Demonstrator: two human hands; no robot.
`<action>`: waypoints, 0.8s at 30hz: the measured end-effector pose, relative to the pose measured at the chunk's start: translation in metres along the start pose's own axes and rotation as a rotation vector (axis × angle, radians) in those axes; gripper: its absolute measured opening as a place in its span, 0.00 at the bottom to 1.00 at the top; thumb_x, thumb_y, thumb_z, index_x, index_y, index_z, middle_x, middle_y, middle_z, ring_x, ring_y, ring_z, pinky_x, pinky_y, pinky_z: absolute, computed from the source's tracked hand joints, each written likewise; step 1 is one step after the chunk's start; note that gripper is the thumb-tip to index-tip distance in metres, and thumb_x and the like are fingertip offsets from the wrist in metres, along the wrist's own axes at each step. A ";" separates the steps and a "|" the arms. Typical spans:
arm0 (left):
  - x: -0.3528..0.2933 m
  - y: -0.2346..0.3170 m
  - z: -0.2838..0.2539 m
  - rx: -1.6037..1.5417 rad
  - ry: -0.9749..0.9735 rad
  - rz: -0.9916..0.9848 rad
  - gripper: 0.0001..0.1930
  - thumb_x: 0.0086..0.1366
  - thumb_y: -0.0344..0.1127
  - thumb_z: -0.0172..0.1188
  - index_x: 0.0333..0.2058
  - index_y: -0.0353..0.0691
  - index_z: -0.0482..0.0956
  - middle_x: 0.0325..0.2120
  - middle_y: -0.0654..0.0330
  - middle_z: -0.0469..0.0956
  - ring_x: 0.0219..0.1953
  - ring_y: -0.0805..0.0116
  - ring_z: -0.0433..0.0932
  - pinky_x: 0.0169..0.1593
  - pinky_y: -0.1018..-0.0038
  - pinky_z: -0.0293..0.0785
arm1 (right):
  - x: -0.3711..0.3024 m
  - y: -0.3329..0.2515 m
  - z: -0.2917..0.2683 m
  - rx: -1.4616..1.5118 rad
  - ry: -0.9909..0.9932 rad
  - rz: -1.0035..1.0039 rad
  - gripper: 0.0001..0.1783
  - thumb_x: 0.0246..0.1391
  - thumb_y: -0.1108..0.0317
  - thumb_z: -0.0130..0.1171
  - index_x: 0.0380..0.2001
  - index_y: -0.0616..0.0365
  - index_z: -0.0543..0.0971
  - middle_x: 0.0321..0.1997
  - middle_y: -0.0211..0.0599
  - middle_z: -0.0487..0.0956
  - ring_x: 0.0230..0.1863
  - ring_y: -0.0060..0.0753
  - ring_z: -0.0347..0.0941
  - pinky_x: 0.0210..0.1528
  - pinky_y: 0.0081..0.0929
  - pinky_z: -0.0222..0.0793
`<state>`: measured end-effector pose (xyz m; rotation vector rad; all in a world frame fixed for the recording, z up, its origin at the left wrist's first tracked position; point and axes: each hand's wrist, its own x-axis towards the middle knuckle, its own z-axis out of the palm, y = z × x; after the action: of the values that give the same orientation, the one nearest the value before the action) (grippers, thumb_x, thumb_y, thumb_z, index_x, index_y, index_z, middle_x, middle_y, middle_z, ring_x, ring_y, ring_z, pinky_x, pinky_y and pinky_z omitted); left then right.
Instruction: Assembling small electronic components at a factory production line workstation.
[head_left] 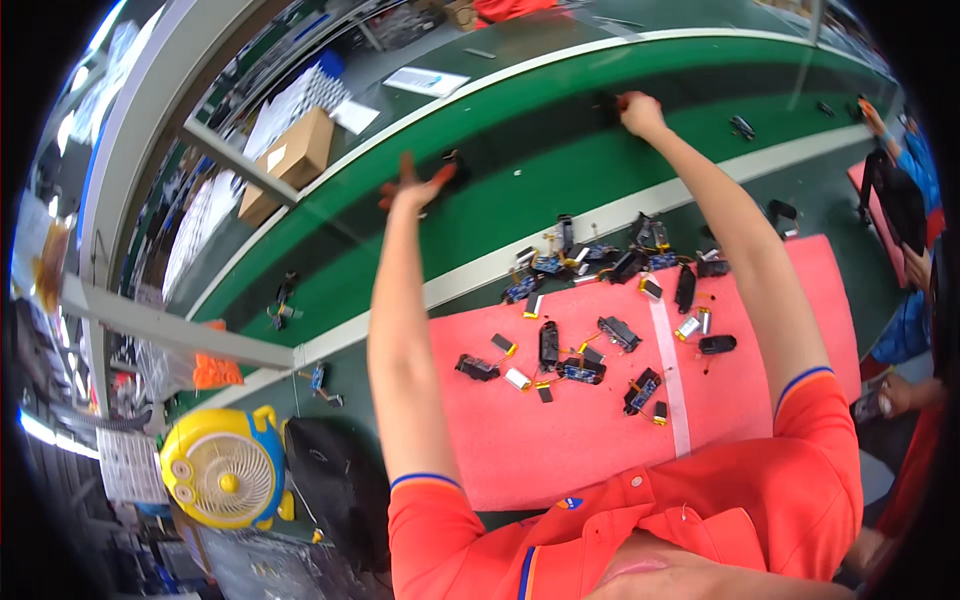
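Note:
Both my arms reach far out over the green conveyor belt (pixel 520 170). My left hand (pixel 412 187) is spread, fingers apart, right beside a small black part (pixel 455 166) lying on the belt. My right hand (pixel 638 112) is closed around another small black part (pixel 606 103) at the belt's far side. Nearer me, a pink mat (pixel 600 430) carries several small black housings, blue circuit boards and silver battery cells with wires (pixel 580 350).
A yellow and blue desk fan (pixel 222 468) and a black bag (pixel 335 480) sit at lower left. A cardboard box (pixel 290 160) stands beyond the belt. Loose parts (pixel 742 126) lie on the belt. Another person's hand (pixel 893 395) works at the right.

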<state>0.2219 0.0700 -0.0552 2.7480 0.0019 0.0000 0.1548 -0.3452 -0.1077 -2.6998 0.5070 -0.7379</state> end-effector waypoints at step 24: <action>-0.428 -0.079 -0.209 -0.014 0.014 0.561 0.26 0.55 0.35 0.60 0.51 0.35 0.67 0.46 0.45 0.66 0.46 0.47 0.69 0.48 0.67 0.68 | -0.231 -0.164 -0.231 0.528 -0.805 -0.839 0.19 0.44 0.78 0.57 0.43 0.63 0.74 0.45 0.39 0.75 0.46 0.29 0.70 0.51 0.23 0.61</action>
<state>-0.2064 0.2230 0.1074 2.6389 -0.7558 0.1707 -0.1131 -0.1476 0.0446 -2.3251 -0.9083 0.1190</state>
